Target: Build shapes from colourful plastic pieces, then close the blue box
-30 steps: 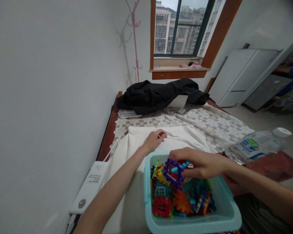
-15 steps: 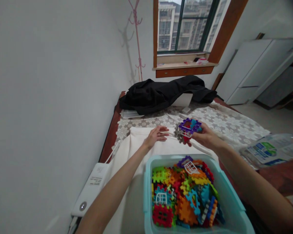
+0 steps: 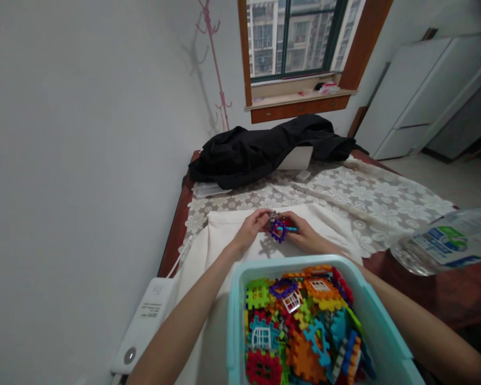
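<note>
Between my two hands, low over the white cloth (image 3: 220, 227), is a small assembly of interlocking plastic building pieces (image 3: 278, 231) in purple, grey, red and blue. My right hand (image 3: 300, 232) grips it from the right, beside a blue piece that sticks out. From the left, my left hand (image 3: 251, 229) closes its fingers on the grey part. Nearer to me stands a light blue plastic bin (image 3: 233, 321), full of loose toothed building pieces in many colours. A white window piece (image 3: 292, 302) and a purple frame piece (image 3: 282, 287) lie on top of the pile.
A black garment (image 3: 240, 155) lies across the table's far end, over a white box (image 3: 296, 159). At the right is a large clear plastic bottle (image 3: 444, 243). A white device (image 3: 144, 321) stands at the left by the wall. A patterned tablecloth (image 3: 344, 195) covers the table.
My right hand has brought the assembly left and turned it. My left hand, apart from it before, now holds its left side. The camera view has shifted slightly.
</note>
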The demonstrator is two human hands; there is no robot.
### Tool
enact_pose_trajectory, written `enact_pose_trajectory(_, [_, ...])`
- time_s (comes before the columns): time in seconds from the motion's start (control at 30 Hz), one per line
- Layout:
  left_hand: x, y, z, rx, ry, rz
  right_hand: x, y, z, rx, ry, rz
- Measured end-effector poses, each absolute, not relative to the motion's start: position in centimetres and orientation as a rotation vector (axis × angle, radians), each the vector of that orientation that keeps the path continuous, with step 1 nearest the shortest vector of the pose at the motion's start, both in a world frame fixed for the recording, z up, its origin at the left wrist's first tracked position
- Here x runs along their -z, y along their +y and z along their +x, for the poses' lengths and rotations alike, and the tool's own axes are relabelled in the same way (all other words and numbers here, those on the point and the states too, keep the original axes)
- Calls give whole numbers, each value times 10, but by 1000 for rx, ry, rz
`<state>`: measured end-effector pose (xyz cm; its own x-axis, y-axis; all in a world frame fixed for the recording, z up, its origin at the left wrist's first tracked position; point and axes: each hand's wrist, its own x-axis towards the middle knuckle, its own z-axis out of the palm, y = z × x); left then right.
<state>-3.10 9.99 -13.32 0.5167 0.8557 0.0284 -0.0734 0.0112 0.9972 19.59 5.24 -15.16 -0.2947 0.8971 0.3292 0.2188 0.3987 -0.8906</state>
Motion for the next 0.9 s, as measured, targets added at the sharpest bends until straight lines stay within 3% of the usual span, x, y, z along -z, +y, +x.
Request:
enact_pose_trajectory(0.43, [133,93,-26,-924,803,1475,145,50,193,-799,-1952,-848])
enact_pose_trajectory(0.9, [120,83,-37,-778,726,1871,136,48,188,-790,-1946,-830])
